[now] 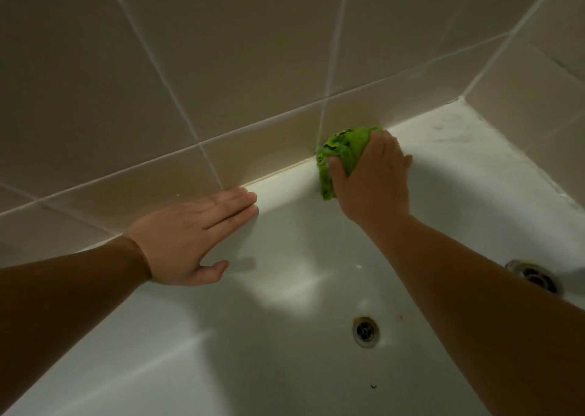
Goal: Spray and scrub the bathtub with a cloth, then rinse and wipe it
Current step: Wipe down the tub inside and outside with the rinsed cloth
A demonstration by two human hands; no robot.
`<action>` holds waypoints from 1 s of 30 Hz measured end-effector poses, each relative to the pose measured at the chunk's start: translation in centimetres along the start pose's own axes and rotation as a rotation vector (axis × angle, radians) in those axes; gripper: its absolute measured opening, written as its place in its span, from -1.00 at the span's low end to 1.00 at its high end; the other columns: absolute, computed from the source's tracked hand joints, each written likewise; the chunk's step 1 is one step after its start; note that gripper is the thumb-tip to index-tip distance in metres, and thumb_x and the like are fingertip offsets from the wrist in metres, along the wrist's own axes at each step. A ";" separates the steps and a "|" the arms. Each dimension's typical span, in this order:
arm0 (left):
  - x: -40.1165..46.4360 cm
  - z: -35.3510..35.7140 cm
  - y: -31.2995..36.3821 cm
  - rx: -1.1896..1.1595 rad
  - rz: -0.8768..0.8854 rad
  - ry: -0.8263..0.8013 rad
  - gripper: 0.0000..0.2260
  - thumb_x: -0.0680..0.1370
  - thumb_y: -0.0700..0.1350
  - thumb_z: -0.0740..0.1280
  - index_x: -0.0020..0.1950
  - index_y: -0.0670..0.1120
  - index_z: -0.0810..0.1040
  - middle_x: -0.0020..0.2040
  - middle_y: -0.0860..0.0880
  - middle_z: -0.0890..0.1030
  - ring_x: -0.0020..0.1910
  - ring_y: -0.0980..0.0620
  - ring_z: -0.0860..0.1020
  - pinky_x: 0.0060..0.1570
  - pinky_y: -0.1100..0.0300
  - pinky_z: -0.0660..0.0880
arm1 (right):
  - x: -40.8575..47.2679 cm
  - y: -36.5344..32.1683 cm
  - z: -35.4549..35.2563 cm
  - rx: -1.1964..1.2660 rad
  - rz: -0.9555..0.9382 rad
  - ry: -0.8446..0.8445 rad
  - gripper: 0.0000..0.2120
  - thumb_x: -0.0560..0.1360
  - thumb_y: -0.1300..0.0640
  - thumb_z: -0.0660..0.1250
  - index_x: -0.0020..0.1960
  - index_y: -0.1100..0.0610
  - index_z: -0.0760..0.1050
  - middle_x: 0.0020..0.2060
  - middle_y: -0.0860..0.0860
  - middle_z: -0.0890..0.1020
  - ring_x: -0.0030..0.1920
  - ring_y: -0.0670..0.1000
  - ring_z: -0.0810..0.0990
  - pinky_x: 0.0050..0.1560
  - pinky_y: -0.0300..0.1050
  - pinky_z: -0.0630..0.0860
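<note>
Because the cloth (pixel 340 156) was soft, light and bunched, our right hand (pixel 373 178) gripped it whole against the tub (pixel 285 368) rim by the wall; our left hand (pixel 196 235) lay flat, fingers straight, bracing on the likely slick rim.

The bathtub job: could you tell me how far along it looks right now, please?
Mid-scrub. The right hand grips the green cloth against the bathtub rim by the tiled wall, while the left hand rests flat on the rim. No running water shows, so rinsing and wiping seemingly remain.
</note>
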State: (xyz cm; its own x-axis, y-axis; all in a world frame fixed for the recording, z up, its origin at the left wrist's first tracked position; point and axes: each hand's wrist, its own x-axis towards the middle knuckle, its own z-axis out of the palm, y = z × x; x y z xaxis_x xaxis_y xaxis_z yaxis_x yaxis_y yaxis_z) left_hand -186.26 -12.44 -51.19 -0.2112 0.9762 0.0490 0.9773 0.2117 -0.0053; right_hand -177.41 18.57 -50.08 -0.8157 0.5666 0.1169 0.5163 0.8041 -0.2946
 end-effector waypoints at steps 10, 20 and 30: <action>4.2 0.4 0.8 -0.017 -0.009 -0.005 -0.12 0.48 0.19 0.42 0.66 -0.20 0.18 0.65 -0.20 0.20 0.62 -0.14 0.23 0.53 0.06 0.22 | -1.0 -1.7 0.3 -0.018 -0.004 -0.008 -0.22 0.59 -0.23 0.13 0.56 0.34 0.15 0.52 0.30 0.28 0.54 0.32 0.24 0.54 0.28 0.19; 8.3 0.5 1.7 -0.022 -0.030 0.017 -0.17 0.51 0.18 0.38 0.65 -0.18 0.19 0.63 -0.19 0.26 0.58 -0.15 0.30 0.43 -0.03 0.44 | 7.3 6.4 -3.7 -0.035 0.259 0.018 -0.47 0.57 -0.13 0.20 0.36 0.24 0.39 0.31 0.18 0.49 0.36 0.25 0.44 0.43 0.22 0.33; 14.0 0.3 2.8 -0.054 -0.028 -0.032 -0.10 0.48 0.25 0.38 0.67 -0.16 0.15 0.64 -0.19 0.23 0.60 -0.15 0.26 0.44 -0.10 0.42 | 4.6 8.4 -1.9 0.088 -0.121 0.161 -0.52 0.53 -0.17 0.30 0.25 0.16 0.53 0.26 0.15 0.57 0.28 0.21 0.53 0.32 0.21 0.47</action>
State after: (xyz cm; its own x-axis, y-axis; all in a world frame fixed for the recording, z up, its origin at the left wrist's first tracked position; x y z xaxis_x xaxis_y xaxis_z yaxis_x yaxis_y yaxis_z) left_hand -186.46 1.87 -50.80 -0.2384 0.9710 0.0159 0.9702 0.2374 0.0494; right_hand -176.40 28.27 -50.23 -0.8145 0.4936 0.3047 0.3862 0.8534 -0.3500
